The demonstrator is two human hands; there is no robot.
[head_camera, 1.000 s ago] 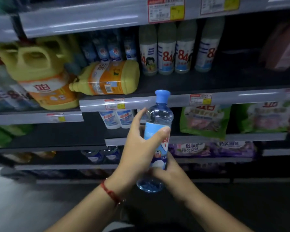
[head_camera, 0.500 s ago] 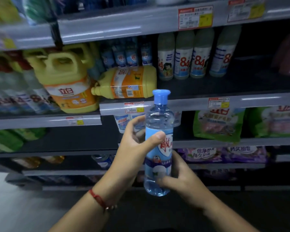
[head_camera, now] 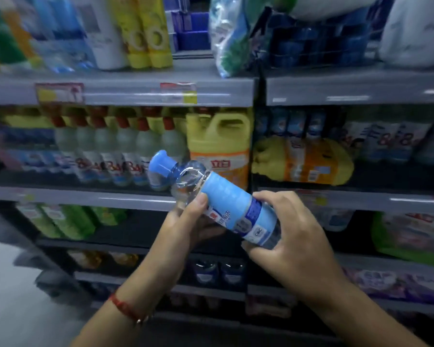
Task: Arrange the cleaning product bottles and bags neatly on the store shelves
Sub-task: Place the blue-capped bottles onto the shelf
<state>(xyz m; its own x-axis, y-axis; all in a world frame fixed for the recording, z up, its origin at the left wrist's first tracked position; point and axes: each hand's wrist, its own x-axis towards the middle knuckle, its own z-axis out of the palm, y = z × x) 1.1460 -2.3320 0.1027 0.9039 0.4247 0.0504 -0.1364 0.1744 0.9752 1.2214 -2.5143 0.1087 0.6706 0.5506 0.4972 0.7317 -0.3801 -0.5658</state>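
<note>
A: Where is the clear bottle with the pale blue label?

B: It sits in the air in front of the shelves, level with the edge of the middle shelf, held by both hands. The left hand wraps the shoulder end, thumb across the clear plastic just below the neck. The right hand clamps the base end, fingers curled over the top and thumb underneath.

A: What surrounds it?

B: Directly behind it stands a big yellow jug with an orange label. Left of the jug runs a row of red-capped bottles, blurred. Right of the upright divider, a second yellow jug lies on its side. Green bags fill the shelf below on the left, and another green bag shows at the right edge.

A: Anything between the bottle and the shelf?

B: Nothing but the person's own fingers; the shelf edge passes behind the bottle.

A: And its direction?

B: Its long axis is tilted, close to lying flat. The blue cap points up and to the left, toward the red-capped row; the base points down and right into the right palm.
</note>
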